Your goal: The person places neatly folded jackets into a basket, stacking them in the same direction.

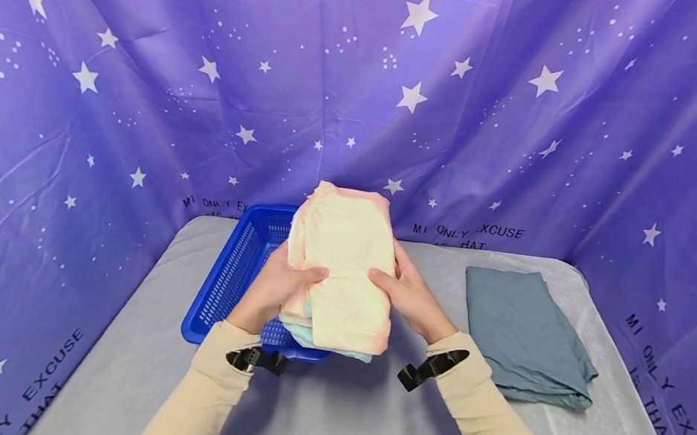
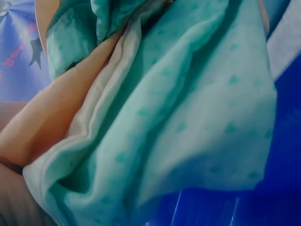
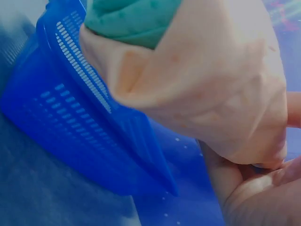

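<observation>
A folded pale-peach garment [image 1: 353, 248] is held up in front of the body in the head view, partly over the blue basket [image 1: 192, 326]. Mint-green cloth [image 1: 302, 335] shows at its lower edge; the left wrist view shows this cloth [image 2: 197, 127] with a small darker print. My left hand [image 1: 276, 286] grips the bundle's left side, thumb on top. On the opposite side my right hand [image 1: 414, 299] grips it the same way, its other fingers mostly hidden behind the cloth. The right wrist view shows the peach underside [image 3: 202, 89] hanging beside the basket.
A folded grey-blue cloth [image 1: 523, 334] lies on the right of the grey-covered table [image 1: 331, 425]. Purple star-printed curtains [image 1: 313, 92] close off the back and both sides. Each wrist wears a black strap, the right one [image 1: 444, 363] near the sleeve cuff.
</observation>
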The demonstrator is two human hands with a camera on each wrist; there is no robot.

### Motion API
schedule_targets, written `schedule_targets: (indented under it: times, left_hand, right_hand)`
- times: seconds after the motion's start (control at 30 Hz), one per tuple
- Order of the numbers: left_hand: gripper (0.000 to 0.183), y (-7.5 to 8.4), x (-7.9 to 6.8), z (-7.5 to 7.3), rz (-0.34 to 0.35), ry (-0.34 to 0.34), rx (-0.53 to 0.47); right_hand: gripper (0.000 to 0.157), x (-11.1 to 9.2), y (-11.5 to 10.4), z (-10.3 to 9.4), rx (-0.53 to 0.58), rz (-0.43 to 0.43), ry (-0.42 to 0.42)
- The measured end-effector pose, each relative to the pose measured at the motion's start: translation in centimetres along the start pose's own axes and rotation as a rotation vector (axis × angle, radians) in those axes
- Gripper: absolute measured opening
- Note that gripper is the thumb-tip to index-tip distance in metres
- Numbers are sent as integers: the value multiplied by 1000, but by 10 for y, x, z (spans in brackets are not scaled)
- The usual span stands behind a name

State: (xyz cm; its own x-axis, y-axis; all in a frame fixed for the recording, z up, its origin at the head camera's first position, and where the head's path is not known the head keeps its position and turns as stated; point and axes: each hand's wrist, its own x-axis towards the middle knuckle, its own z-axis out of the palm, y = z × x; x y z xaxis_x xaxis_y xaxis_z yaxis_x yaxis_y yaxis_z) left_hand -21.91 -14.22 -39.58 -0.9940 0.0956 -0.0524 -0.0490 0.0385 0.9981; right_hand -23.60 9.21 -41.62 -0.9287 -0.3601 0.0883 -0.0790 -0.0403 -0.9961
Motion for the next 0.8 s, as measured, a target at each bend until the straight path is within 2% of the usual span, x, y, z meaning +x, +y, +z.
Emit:
schedule_targets:
  times: [0.27, 0.43, 0.8]
  left_hand:
    - [73, -4, 6, -32, -61, 4, 47]
    - [77, -6, 12, -46, -104, -11, 74]
    - [75, -23, 24, -74, -210, -37, 91]
  right_hand:
    - [81, 14, 8, 17, 53, 71, -83]
    - [82, 22, 18, 21, 63, 78, -132]
    - [84, 40, 32, 38, 58, 151, -161]
